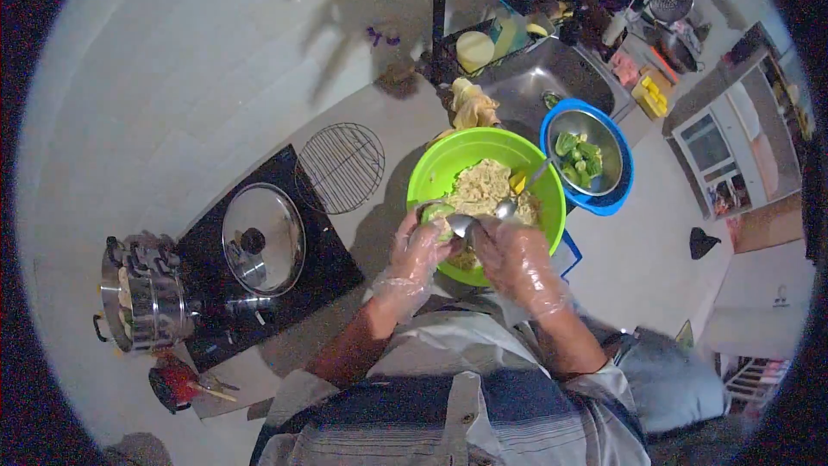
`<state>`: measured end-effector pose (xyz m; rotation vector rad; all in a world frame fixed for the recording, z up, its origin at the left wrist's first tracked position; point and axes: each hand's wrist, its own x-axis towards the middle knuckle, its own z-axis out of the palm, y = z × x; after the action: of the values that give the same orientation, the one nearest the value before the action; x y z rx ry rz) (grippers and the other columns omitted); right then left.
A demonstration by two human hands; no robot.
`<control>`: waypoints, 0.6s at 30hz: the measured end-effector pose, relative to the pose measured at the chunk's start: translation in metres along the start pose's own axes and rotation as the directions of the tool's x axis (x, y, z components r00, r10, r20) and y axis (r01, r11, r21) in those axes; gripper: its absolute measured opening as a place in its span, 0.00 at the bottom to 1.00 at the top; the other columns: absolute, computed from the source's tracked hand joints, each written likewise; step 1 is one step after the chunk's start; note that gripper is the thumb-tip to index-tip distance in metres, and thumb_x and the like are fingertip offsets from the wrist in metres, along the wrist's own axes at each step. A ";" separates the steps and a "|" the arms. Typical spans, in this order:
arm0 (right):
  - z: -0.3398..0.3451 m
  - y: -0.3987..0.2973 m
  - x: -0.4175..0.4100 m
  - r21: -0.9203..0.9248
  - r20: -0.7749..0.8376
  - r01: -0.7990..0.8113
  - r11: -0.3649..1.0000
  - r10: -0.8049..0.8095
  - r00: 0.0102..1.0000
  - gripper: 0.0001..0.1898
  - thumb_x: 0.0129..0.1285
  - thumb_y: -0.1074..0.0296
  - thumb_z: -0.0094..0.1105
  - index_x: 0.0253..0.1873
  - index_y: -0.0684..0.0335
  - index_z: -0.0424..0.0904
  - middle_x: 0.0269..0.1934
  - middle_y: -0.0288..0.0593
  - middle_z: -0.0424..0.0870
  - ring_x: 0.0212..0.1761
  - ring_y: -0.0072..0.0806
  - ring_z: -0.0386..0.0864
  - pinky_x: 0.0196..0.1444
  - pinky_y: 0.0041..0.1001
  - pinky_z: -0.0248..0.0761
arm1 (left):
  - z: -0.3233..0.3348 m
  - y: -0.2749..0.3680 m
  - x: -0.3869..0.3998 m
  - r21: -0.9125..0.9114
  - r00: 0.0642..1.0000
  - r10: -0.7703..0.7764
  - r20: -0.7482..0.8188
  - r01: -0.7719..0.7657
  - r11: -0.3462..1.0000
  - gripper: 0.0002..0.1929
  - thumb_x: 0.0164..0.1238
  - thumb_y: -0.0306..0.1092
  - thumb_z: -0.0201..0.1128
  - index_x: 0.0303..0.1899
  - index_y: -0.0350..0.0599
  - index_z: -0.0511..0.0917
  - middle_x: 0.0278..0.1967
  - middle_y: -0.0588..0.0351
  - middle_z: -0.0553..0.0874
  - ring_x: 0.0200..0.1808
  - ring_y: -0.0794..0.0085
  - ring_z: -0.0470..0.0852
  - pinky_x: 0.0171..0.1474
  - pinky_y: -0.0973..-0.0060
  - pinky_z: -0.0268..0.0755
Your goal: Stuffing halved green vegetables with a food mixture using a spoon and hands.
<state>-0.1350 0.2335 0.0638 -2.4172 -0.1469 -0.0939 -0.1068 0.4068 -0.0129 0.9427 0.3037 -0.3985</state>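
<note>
My left hand, in a clear plastic glove, holds a pale green vegetable piece over the near left rim of a lime-green bowl. In my gloved right hand is a metal spoon, its bowl end touching or just beside the vegetable. Pale, lumpy filling lies in the bowl beneath both hands. A second spoon rests in that filling, its handle leaning on the right rim. Next to it shows a small yellow piece. My fingers hide part of the vegetable and the spoon's handle.
At the right, a blue basin holds a steel bowl of green vegetable pieces. Behind is a steel sink. A wire rack, a cooktop with a glass lid, and a steamer pot stand left.
</note>
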 end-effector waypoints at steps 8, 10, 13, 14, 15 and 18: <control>-0.043 0.023 0.033 -0.127 0.171 0.223 0.966 -0.201 0.965 0.11 0.71 0.65 0.61 0.42 0.69 0.84 0.29 0.64 0.81 0.31 0.60 0.82 0.34 0.50 0.74 | 0.037 -0.008 0.001 0.171 0.978 0.198 0.068 -0.207 0.963 0.27 0.71 0.30 0.62 0.70 0.39 0.68 0.60 0.52 0.79 0.58 0.68 0.81 0.63 0.63 0.79; -0.071 0.020 0.044 -0.096 0.187 0.240 0.966 -0.219 0.957 0.10 0.71 0.66 0.61 0.43 0.69 0.84 0.29 0.63 0.82 0.32 0.60 0.83 0.36 0.50 0.75 | 0.046 -0.015 0.000 0.135 0.971 0.240 0.015 -0.240 0.961 0.27 0.70 0.28 0.63 0.69 0.39 0.68 0.60 0.51 0.80 0.57 0.68 0.82 0.62 0.63 0.80; -0.079 0.040 0.057 -0.020 0.162 0.322 0.947 -0.315 0.935 0.10 0.70 0.67 0.60 0.44 0.70 0.84 0.30 0.61 0.83 0.33 0.58 0.83 0.36 0.49 0.75 | 0.066 -0.017 -0.002 0.150 0.962 0.266 -0.056 -0.255 0.955 0.26 0.70 0.27 0.63 0.68 0.38 0.69 0.58 0.50 0.81 0.55 0.67 0.83 0.59 0.63 0.82; -0.065 0.059 0.062 -0.024 0.218 0.403 0.915 -0.388 0.895 0.10 0.70 0.67 0.60 0.44 0.70 0.84 0.30 0.60 0.83 0.31 0.57 0.83 0.34 0.48 0.74 | 0.074 -0.017 -0.002 0.201 0.959 0.269 -0.089 -0.248 0.948 0.25 0.71 0.27 0.63 0.67 0.38 0.69 0.57 0.49 0.82 0.53 0.67 0.84 0.57 0.63 0.83; -0.059 0.070 0.065 -0.017 0.276 0.490 0.871 -0.467 0.840 0.09 0.70 0.68 0.60 0.44 0.69 0.83 0.30 0.59 0.83 0.29 0.57 0.82 0.33 0.48 0.74 | 0.069 -0.024 0.002 0.197 0.954 0.280 -0.105 -0.256 0.946 0.25 0.71 0.27 0.63 0.67 0.38 0.69 0.57 0.49 0.82 0.53 0.67 0.84 0.57 0.63 0.83; -0.073 0.070 0.069 -0.073 0.315 0.489 0.869 -0.445 0.838 0.08 0.70 0.68 0.60 0.45 0.66 0.84 0.29 0.58 0.83 0.28 0.57 0.82 0.32 0.48 0.74 | 0.061 -0.040 0.017 0.278 0.933 0.307 -0.189 -0.249 0.928 0.25 0.68 0.30 0.64 0.66 0.39 0.70 0.57 0.45 0.81 0.54 0.61 0.84 0.59 0.57 0.82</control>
<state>-0.0594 0.1388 0.0803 -2.4808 -0.9011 0.0306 -0.1052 0.3313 -0.0152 1.2662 0.3276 -0.0617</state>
